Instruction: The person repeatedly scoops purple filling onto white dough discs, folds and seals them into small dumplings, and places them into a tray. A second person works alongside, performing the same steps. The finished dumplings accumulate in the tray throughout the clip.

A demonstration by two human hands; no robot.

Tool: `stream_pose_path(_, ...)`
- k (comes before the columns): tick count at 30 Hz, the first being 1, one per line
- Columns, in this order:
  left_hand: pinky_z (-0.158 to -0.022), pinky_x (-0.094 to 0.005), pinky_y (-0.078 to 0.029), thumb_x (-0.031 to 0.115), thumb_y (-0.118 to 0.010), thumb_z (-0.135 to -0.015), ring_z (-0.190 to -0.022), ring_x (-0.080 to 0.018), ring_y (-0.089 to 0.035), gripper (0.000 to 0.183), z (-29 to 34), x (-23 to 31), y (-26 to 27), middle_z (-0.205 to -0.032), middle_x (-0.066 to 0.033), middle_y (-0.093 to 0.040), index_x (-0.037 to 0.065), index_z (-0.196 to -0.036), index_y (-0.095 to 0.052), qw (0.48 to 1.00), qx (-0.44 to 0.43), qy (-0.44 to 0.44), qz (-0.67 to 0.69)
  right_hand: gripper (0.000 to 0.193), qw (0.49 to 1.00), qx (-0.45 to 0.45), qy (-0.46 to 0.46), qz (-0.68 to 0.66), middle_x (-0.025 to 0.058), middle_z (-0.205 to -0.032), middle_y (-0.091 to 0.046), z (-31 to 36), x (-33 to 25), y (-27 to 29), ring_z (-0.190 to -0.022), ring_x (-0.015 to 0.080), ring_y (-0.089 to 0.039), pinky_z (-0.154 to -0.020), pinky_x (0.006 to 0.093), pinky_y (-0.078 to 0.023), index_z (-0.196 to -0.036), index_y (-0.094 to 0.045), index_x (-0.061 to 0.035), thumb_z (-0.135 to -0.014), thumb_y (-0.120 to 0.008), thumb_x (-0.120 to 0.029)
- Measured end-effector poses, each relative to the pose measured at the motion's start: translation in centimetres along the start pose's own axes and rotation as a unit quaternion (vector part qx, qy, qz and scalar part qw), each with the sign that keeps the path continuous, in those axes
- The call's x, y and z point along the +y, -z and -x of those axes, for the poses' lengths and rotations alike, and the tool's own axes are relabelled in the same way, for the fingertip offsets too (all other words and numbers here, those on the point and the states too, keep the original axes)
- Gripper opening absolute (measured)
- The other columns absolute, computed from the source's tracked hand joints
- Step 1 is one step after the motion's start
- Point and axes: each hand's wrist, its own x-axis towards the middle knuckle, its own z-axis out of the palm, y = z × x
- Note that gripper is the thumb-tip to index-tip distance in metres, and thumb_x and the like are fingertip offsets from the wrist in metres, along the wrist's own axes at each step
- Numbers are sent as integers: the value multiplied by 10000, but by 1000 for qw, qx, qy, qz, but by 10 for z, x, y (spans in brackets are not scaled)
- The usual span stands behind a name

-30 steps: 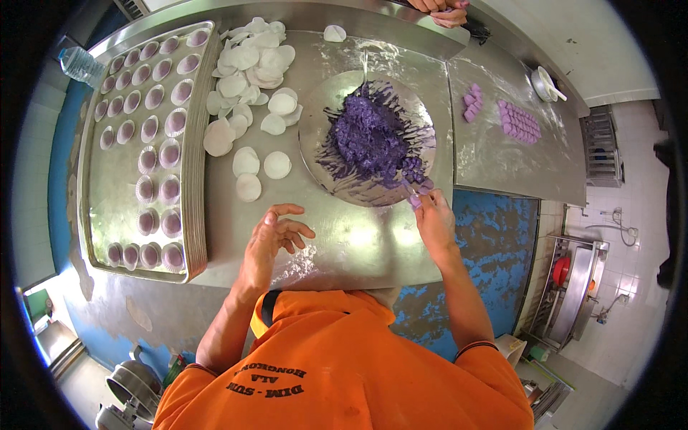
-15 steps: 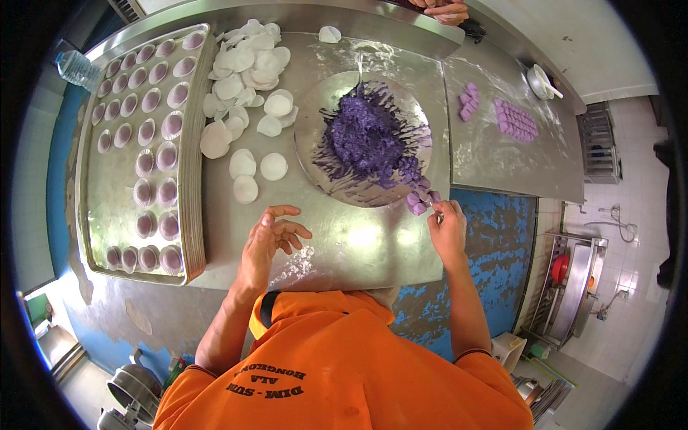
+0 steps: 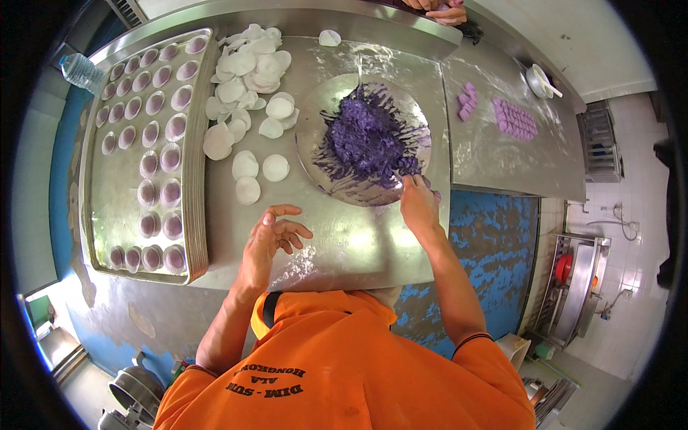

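On a round metal tray [image 3: 312, 100] lies a mound of sticky purple paste [image 3: 364, 132], smeared outward at its edges. My right hand [image 3: 419, 202] is closed on a small metal utensil [image 3: 398, 176], whose tip touches the paste at the tray's near right edge. Its exact shape is mostly hidden by the fingers. Purple dough pieces beside that hand are mostly covered by it. My left hand [image 3: 271, 238] hovers over the near part of the metal table, fingers curved and apart, nothing in it. Thin white rounds [image 3: 275, 168] lie beyond it, with more heaped [image 3: 251, 61] farther back.
Stacked baking trays [image 3: 111, 215] at left carry rows of purple rounds in paper cups [image 3: 170, 192]. On the right table sit purple dough pieces [image 3: 514, 119] and a white bowl [image 3: 539, 80] with a utensil. Another person's hands [image 3: 447, 13] show at the far edge. A plastic bottle [image 3: 80, 72] stands far left.
My right hand has moved left and away from me, from the dough pieces beside the round tray to the paste at its edge. The left hand has stayed in place.
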Motion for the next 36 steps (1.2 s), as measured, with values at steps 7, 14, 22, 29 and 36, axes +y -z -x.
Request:
stream_pose_path(7,-829,-314,-420,648,-310,-1025,-872,-168,-579,713,-8,-21,2,-1025,-136,-702,36,-1317,-531,999,10,29,-10,270,997,-44,61,-22,212,-1136,-609,0,0,22,-987,442,-656,-852,527,-531,-1126,-586,45,-858,-551,60)
stream_pose_path(14,-1138,-478,-319,633,-326,-1019,-1351,-347,-453,868,-55,-60,-23,-1501,-242,-449,-63,-1536,-298,988,-24,134,69,231,1000,5,-1,-6,206,-1077,-626,6,-20,14,-941,429,-654,-800,512,-534,-1105,-601,27,-879,-571,-6)
stream_pose_path(22,-1171,-489,-271,615,-316,-1026,-1424,-365,-378,867,-63,-61,-37,-1568,-237,-371,-66,-1558,-246,984,8,146,106,271,997,44,30,-49,223,-1089,-600,4,-12,7,-870,420,-687,-717,512,-580,-1115,-587,69,-875,-625,-51)
stream_pose_path(29,-1155,-475,-279,621,-331,-1021,-1406,-350,-393,859,-66,-61,-31,-1563,-223,-383,-43,-1562,-264,987,17,123,102,222,996,33,52,-58,205,-1056,-592,6,-18,1,-850,429,-677,-708,508,-571,-1071,-583,43,-871,-617,-47)
stream_pose_path(36,-1159,-476,-275,614,-323,-1024,-1415,-354,-382,860,-65,-60,-32,-1567,-232,-374,-49,-1566,-247,988,14,122,98,240,995,77,49,-32,187,-1029,-606,-5,-17,5,-840,418,-679,-702,503,-569,-1088,-604,37,-863,-609,-44)
